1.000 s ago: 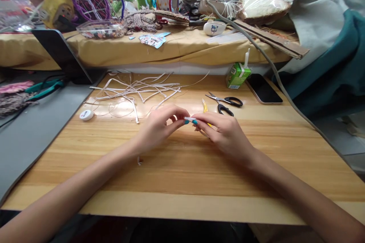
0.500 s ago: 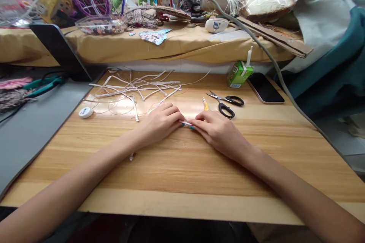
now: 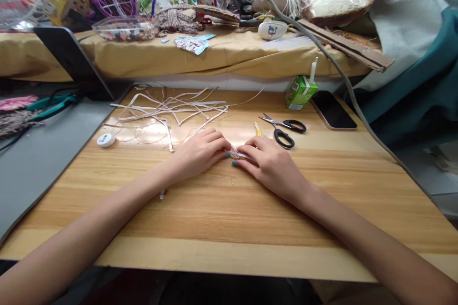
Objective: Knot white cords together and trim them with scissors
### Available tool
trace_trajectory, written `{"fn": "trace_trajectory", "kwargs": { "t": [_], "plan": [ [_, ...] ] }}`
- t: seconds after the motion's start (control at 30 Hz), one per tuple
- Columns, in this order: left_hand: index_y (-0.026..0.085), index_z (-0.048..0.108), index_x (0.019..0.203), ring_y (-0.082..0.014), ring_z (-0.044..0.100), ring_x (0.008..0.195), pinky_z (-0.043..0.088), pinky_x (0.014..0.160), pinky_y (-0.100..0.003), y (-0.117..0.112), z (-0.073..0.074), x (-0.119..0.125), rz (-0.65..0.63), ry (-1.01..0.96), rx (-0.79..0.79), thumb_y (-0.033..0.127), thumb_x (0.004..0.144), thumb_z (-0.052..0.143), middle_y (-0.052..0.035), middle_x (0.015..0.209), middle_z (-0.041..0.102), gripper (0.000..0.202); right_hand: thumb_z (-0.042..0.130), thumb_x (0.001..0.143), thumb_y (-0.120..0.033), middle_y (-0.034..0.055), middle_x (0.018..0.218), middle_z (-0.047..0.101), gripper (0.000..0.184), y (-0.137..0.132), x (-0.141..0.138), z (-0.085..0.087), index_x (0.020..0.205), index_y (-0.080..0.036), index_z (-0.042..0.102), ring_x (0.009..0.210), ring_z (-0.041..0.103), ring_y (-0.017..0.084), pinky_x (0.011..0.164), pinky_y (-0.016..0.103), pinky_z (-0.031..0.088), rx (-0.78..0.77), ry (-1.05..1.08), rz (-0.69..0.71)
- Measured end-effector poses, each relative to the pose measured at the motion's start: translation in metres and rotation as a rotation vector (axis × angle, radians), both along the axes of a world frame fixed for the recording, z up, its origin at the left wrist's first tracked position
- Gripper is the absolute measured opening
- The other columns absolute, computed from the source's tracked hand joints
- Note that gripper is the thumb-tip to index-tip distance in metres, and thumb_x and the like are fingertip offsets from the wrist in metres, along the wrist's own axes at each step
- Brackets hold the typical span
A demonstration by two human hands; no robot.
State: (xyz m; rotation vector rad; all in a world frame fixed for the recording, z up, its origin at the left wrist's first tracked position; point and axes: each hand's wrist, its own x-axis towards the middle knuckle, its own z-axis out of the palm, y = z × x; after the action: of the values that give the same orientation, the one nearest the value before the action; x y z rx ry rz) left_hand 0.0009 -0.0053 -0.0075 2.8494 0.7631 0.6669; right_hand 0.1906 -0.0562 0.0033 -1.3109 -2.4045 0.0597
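A thin white ribbon (image 3: 236, 154), looped or crossed on itself, stretches between my two hands just above the wooden board. Pinched at its left end by my left hand (image 3: 203, 150), it runs into the fingers of my right hand (image 3: 270, 159). The right thumb sits a little apart below the ribbon, while the index finger stays on it. A yellow strip (image 3: 257, 128) with a pale tip lies just behind my right hand. Beyond my left hand spreads a tangle of white ribbons (image 3: 171, 107). One ribbon end (image 3: 162, 194) shows beneath my left forearm.
Black-handled scissors (image 3: 284, 139) lie spread behind my right hand. Farther right are a green drink carton (image 3: 300, 92) with a straw and a phone (image 3: 332, 109). A white round cap (image 3: 106, 140) sits at left. A grey cable (image 3: 343, 74) runs down the right side. Craft items crowd the shelf.
My right thumb has dropped away from the index finger. More of the ribbon, with a loop or crossing, now shows between my hands. The left hand has hardly moved.
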Motion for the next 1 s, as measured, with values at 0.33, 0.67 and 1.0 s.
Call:
{"fn": "trace_trajectory", "kwargs": {
  "t": [0.33, 0.67, 1.0],
  "plan": [
    [0.014, 0.056, 0.084, -0.0136, 0.049, 0.076, 0.041, 0.069, -0.025, -0.0023, 0.0000, 0.0032, -0.007, -0.034, -0.028, 0.024, 0.084, 0.043, -0.0048, 0.079, 0.058, 0.016, 0.046, 0.081, -0.024, 0.0081, 0.087, 0.056, 0.014, 0.0006, 0.0021, -0.0014, 0.085, -0.014, 0.055, 0.083, 0.049, 0.018, 0.075, 0.031, 0.040, 0.034, 0.039, 0.014],
    [0.014, 0.047, 0.114, -0.0170, 0.046, 0.081, 0.041, 0.073, -0.030, -0.0042, 0.0001, 0.0030, 0.069, 0.095, 0.077, 0.026, 0.086, 0.037, -0.0081, 0.086, 0.054, 0.032, 0.041, 0.082, -0.017, 0.0083, 0.081, 0.056, 0.016, 0.0009, 0.0041, 0.0021, 0.079, -0.014, 0.057, 0.079, 0.049, 0.018, 0.072, 0.032, 0.040, 0.032, -0.030, 0.037],
    [0.013, 0.056, 0.086, -0.0163, 0.046, 0.080, 0.041, 0.072, -0.029, -0.0055, 0.0011, 0.0036, 0.054, 0.049, 0.024, 0.027, 0.086, 0.038, -0.0073, 0.084, 0.055, 0.023, 0.045, 0.081, -0.024, 0.0076, 0.080, 0.055, 0.015, 0.0003, 0.0028, 0.0048, 0.077, -0.015, 0.056, 0.078, 0.049, 0.019, 0.073, 0.032, 0.040, 0.033, -0.042, 0.001]
  ]
}}
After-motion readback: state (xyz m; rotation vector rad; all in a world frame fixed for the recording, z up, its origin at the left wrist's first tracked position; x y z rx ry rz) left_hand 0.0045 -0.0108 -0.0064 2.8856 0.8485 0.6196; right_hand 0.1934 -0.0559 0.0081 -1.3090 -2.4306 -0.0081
